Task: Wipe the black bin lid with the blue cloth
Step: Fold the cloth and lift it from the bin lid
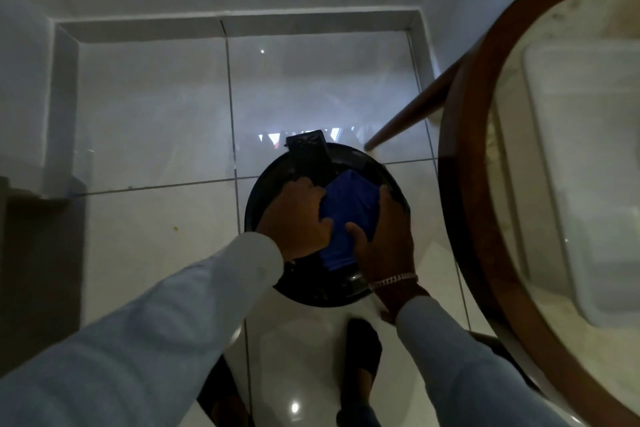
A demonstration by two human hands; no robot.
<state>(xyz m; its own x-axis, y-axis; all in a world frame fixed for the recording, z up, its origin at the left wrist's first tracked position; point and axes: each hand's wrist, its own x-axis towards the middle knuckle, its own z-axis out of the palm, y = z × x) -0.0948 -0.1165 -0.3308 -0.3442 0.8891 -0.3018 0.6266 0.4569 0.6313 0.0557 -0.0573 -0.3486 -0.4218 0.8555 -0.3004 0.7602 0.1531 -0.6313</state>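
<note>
cloth: blue cloth soft, bunches easily | hold: left hand and right hand both pinch it | surface: black bin lid glossy, likely slippery

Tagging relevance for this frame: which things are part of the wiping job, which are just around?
In the job:
blue cloth
black bin lid
left hand and right hand, both on the cloth

Just around:
round wooden table
white tub showing through the tabletop
tiled floor
</note>
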